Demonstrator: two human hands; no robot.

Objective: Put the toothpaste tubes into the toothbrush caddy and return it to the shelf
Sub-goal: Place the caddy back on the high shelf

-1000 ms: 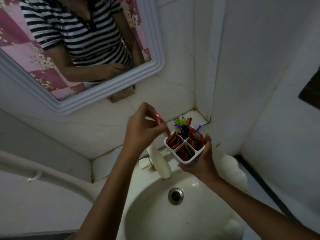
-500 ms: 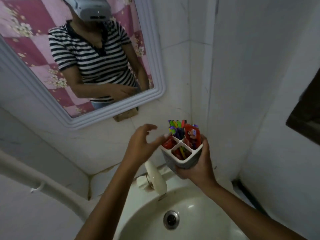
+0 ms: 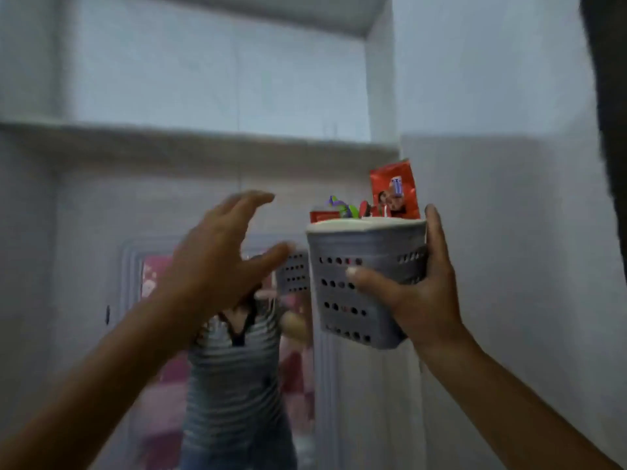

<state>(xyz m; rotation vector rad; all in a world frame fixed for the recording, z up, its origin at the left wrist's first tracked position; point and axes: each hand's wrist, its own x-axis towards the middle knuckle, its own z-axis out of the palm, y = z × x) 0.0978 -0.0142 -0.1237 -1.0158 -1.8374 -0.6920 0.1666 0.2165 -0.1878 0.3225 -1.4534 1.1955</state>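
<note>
Head view, right hand (image 3: 417,296) gripping grey perforated toothbrush caddy (image 3: 359,283) just below the shelf (image 3: 190,137), red toothpaste tubes (image 3: 395,191) sticking out its top, left hand (image 3: 217,266) spread wide, empty, left of the caddy.

A pale ledge, the shelf (image 3: 203,137), runs across the wall high up, reaching into the corner on the right. From below, its top surface is hidden, so whatever rests there can't be made out.

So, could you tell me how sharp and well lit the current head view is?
Head view: dim and soft throughout; left hand smeared by motion blur, the caddy in the right hand clearest, shelf edge and mirror hazy.
</note>
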